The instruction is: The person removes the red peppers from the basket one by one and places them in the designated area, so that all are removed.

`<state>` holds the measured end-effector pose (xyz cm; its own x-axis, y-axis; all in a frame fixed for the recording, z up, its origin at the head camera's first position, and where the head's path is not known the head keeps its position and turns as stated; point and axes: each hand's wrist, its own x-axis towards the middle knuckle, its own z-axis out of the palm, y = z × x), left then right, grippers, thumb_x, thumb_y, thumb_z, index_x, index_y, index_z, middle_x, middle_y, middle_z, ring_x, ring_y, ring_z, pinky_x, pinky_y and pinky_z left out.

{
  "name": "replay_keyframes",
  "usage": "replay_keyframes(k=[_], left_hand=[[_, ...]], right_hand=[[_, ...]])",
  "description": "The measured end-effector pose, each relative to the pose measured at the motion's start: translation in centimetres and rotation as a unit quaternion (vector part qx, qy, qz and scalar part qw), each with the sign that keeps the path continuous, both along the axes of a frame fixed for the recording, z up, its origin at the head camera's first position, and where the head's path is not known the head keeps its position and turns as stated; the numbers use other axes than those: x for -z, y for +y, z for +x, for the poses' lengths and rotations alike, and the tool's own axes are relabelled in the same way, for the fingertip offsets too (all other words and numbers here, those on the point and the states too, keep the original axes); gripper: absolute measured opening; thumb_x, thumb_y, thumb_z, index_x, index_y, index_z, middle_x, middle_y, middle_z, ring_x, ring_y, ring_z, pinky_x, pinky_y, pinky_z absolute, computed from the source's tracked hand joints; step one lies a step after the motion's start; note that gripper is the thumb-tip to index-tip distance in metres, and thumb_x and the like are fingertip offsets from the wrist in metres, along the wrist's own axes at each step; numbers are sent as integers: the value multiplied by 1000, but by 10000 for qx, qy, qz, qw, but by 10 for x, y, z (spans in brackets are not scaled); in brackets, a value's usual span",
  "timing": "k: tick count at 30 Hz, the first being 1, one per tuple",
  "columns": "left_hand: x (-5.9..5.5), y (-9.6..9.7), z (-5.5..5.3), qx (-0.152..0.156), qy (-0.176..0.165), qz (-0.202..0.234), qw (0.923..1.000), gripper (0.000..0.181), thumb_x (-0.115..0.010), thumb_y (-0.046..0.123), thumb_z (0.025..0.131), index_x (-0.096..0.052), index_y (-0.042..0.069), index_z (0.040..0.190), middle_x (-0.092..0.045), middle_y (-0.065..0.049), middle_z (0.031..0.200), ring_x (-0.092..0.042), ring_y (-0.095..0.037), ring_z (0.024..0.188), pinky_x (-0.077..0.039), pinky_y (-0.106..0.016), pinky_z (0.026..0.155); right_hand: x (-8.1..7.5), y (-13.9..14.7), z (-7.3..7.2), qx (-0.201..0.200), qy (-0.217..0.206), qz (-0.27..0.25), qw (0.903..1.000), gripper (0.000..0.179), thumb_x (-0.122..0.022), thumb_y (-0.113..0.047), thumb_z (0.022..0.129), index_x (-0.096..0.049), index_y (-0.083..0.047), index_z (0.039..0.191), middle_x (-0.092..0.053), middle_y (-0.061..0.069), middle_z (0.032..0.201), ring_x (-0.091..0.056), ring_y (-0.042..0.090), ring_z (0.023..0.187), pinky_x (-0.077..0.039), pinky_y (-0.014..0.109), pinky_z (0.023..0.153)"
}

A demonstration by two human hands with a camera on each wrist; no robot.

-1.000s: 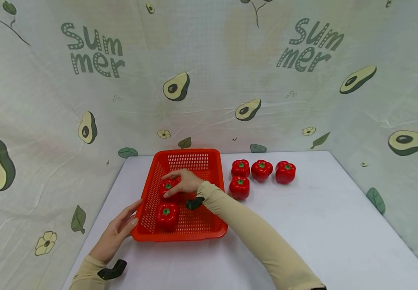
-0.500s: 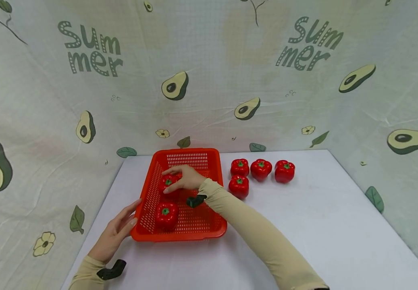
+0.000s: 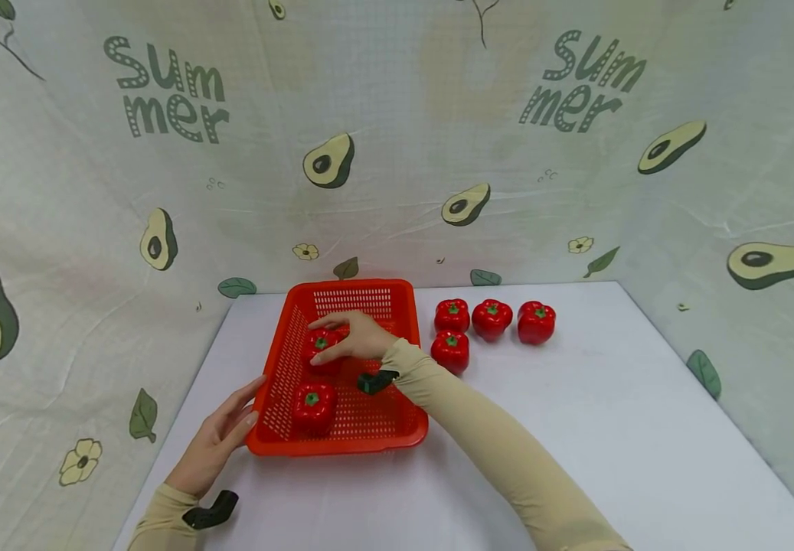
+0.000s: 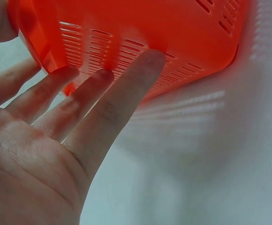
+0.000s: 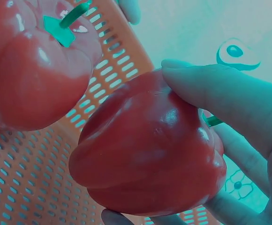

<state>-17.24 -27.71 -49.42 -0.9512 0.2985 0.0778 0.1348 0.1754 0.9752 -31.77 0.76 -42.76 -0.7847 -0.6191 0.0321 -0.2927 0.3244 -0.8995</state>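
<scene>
The left grip (image 4: pixel 42 154), fingers (image 4: pixel 112 108) straight, touches the red basket (image 4: pixel 173 33) (slotted along its side).

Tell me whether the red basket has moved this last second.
No. The red basket keeps its place against the printed leaf left of its far corner; only the whole view shifts slightly.
</scene>
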Motion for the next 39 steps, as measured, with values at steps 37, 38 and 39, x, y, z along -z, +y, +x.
replay_keyframes(k=[37,38,39], left_hand=[[3,0,-3,-60,135,-98,9998,55,-49,15,106,-30,21,157,-25,-8,162,-41,0,134,-50,-25,93],[3,0,-3,-49,116,-103,9999,55,-49,15,106,-29,21,157,-25,-8,162,-41,0,135,-50,-25,93],[3,1,-3,-42,93,-102,9999,56,-49,15,106,-29,21,157,-25,-7,162,-41,0,135,-50,-25,93]], right_hand=[[-32,34,21,220,474,-410,9978,55,-87,-28,79,-67,-22,130,-63,-1,125,-53,16,113,-54,32,85],[-35,36,21,253,465,-416,9977,55,-87,-27,78,-67,-22,129,-62,-1,125,-54,16,112,-54,32,85],[-37,39,21,274,453,-424,9977,55,-87,-27,78,-67,-24,129,-62,0,126,-54,17,112,-54,33,84]])
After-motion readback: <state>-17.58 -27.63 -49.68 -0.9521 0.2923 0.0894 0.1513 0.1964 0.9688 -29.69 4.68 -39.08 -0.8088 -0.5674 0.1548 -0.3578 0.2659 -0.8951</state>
